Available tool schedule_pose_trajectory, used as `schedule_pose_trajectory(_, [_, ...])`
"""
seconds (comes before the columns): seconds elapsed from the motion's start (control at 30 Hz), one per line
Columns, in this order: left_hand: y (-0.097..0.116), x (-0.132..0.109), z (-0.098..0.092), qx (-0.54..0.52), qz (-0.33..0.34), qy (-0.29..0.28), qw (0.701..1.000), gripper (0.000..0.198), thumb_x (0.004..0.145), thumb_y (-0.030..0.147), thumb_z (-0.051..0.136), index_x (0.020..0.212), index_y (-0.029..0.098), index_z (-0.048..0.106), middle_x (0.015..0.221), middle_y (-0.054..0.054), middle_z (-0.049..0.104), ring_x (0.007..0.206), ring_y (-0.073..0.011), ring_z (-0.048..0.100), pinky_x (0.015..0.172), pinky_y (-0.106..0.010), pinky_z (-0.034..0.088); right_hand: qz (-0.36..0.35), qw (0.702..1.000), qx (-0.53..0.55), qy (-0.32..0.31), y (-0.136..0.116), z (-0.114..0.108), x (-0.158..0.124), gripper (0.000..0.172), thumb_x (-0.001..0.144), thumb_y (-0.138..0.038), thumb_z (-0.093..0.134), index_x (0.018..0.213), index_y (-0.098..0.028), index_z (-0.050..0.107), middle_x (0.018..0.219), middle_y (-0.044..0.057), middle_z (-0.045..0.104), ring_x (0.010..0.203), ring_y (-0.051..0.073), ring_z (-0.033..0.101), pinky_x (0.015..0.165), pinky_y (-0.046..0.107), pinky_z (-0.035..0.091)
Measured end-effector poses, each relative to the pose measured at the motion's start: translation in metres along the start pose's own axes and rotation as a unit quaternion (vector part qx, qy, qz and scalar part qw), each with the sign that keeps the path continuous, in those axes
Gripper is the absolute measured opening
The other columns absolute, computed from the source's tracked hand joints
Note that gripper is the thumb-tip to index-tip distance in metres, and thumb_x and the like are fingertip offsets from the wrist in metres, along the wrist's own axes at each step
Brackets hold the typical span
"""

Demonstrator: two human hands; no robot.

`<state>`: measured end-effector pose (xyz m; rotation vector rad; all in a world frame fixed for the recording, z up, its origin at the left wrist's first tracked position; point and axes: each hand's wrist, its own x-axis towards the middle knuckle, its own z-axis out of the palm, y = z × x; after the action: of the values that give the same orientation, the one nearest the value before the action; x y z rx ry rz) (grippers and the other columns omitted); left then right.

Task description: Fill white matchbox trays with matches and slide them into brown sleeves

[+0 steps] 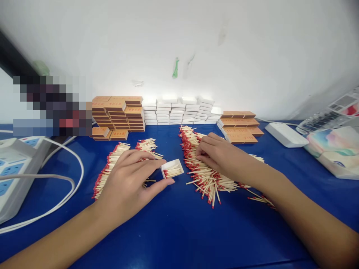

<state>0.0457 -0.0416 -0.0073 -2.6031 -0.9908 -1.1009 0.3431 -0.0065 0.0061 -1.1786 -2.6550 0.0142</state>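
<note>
My left hand (131,179) grips a small white matchbox tray (172,168) between thumb and fingers; a few red-tipped matches lie inside it. My right hand (221,155) rests on a long pile of red-tipped matches (202,164), fingers curled and pinching at the sticks near its left edge. A second pile of matches (112,166) lies under and to the left of my left hand. All of it sits on a blue table (179,231).
Against the white wall stand stacks of orange matchbox sleeves (117,116), white inner trays (176,110) and more orange sleeves (241,127). A white power strip (14,168) with cables lies at left. A white box (286,134) and tissue packs (333,149) sit at right.
</note>
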Motion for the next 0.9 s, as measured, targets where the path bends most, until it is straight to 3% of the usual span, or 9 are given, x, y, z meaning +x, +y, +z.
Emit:
schedule_pose_trajectory(0.23, [0.0,-0.001,0.0,-0.002,0.003,0.003,1.0,0.033,0.089,0.04,0.083,0.114,0.02,0.073,0.104,-0.005,0.079,0.101,-0.0226,0.073,0.093,-0.041,0.056,0.011,1.0,0.013,0.008,-0.001,-0.004,-0.001,0.013,0.104,-0.022,0.051,0.092,-0.02,0.056,0.095,0.009,0.063,0.091,0.025,0.051,0.079,0.038,0.043])
schedule_pose_trajectory(0.63, [0.001,0.001,-0.001,-0.011,0.004,0.0,1.0,0.035,0.088,0.038,0.084,0.116,0.02,0.072,0.104,-0.006,0.08,0.101,-0.0239,0.073,0.093,-0.042,0.057,0.011,0.999,0.049,0.021,0.0,-0.003,-0.001,0.015,0.106,-0.027,0.051,0.093,-0.022,0.056,0.096,0.009,0.064,0.092,0.025,0.052,0.078,0.038,0.044])
schedule_pose_trajectory(0.9, [0.003,0.001,0.001,-0.022,-0.003,-0.007,1.0,0.035,0.088,0.039,0.085,0.115,0.02,0.073,0.103,-0.006,0.079,0.1,-0.0244,0.073,0.092,-0.043,0.057,-0.009,0.992,0.107,0.07,-0.031,-0.014,-0.001,0.009,0.106,-0.023,0.054,0.099,-0.022,0.059,0.098,0.007,0.065,0.095,0.023,0.056,0.083,0.038,0.046])
